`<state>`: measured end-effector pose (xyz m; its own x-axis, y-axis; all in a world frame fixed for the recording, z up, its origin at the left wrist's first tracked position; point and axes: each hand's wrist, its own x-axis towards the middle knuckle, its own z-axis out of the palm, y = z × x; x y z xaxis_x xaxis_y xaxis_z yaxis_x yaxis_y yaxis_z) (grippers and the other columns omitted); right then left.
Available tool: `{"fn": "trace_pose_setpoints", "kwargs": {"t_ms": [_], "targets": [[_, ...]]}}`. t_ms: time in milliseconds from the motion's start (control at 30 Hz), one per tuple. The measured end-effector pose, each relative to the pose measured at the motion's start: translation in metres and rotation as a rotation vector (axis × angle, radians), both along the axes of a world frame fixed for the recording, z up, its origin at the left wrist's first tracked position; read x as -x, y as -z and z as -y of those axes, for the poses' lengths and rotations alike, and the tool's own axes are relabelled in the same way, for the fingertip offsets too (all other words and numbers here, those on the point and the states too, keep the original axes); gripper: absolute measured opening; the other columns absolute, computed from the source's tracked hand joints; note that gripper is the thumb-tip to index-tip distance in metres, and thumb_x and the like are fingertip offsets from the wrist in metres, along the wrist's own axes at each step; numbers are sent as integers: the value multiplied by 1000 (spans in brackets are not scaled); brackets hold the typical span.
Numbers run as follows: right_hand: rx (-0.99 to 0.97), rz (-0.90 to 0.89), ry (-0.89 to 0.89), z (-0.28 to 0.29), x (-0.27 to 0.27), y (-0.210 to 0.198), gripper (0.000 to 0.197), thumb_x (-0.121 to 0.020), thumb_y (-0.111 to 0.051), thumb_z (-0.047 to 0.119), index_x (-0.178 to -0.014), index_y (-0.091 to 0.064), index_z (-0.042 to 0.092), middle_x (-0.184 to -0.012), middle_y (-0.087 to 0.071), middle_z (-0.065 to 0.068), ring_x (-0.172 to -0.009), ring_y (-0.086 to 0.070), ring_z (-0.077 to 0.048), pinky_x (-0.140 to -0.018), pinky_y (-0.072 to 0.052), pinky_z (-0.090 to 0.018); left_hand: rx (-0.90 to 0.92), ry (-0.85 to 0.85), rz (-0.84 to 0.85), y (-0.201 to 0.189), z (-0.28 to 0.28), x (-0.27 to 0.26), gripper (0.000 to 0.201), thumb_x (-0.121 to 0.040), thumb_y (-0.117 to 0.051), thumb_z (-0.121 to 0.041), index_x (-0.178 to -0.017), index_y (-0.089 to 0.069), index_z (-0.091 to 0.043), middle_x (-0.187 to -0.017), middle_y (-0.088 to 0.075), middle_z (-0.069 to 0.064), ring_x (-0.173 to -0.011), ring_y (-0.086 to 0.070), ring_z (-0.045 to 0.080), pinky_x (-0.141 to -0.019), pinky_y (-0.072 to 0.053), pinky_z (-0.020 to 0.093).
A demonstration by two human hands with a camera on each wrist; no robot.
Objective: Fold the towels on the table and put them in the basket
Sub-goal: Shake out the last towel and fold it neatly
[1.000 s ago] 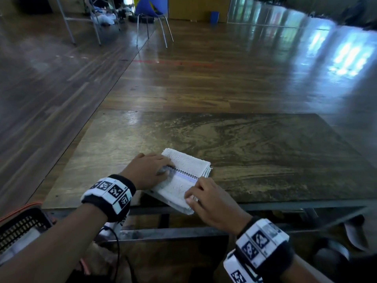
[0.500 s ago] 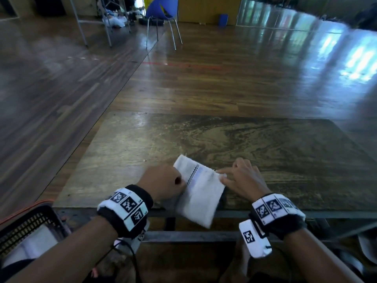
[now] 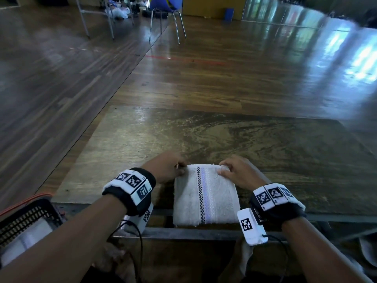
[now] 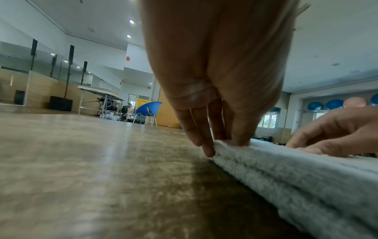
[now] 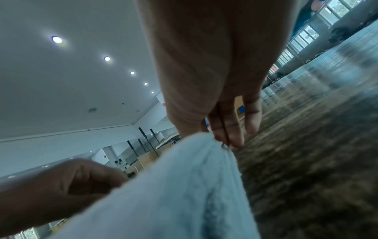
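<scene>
A folded white towel (image 3: 206, 197) with a checkered black stripe and a pale purple band lies at the near edge of the table (image 3: 265, 144), its front end hanging over the edge. My left hand (image 3: 180, 170) pinches the towel's far left corner (image 4: 227, 143). My right hand (image 3: 223, 170) pinches the far right corner (image 5: 210, 140) between thumb and fingers. In the left wrist view the towel (image 4: 306, 182) shows as a thick stack of layers. The basket (image 3: 26, 221) stands on the floor at the lower left with a white towel inside.
The tabletop beyond the towel is bare wood. A blue chair (image 3: 167, 9) and metal table legs (image 3: 98, 19) stand far off on the shiny wooden floor. An orange cable (image 3: 30, 198) runs by the basket. Below the tabletop runs a metal frame bar (image 3: 193, 233).
The towel has turned from slanted to square with the table edge and lies flat. Both hands have moved to its far corners and pinch them.
</scene>
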<state>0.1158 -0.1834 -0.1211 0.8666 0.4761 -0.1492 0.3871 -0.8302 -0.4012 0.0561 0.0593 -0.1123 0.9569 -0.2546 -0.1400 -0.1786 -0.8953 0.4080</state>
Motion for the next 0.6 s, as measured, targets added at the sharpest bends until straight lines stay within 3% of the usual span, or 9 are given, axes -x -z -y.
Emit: {"fn": "trace_pose_setpoints", "kwargs": {"t_ms": [200,300,400,600], "targets": [[-110,24,37,3,0,-1,7,-89,-57,23,-90,-62,19,-93,-64,1,-87,-59,-16,-74,-46,-30,44,-58,58,8,2,-2,16,-90,-57,-15,-100,-70,-14,-98,-68,0,-83,-53,9,-74,-38,21],[-113,10,79,4,-1,-3,8,-91,-54,26,-91,-60,20,-89,-65,-1,-84,-60,-19,-72,-46,-32,35,-118,88,9,8,-1,16,-90,-57,-16,-98,-71,-13,-97,-69,3,-87,-59,16,-80,-48,31],[-112,26,108,3,0,-4,12,-93,-53,24,-92,-62,17,-91,-67,-4,-84,-61,-21,-73,-47,-31,28,-160,107,9,12,0,16,-91,-55,-17,-96,-69,-12,-96,-69,4,-90,-60,20,-83,-50,37],[-138,96,57,3,3,-3,8,-88,-60,20,-89,-65,13,-93,-65,0,-85,-60,-16,-75,-49,-33,79,-197,130,9,10,3,11,-90,-56,-16,-89,-66,-11,-92,-68,5,-87,-61,20,-80,-51,37]]}}
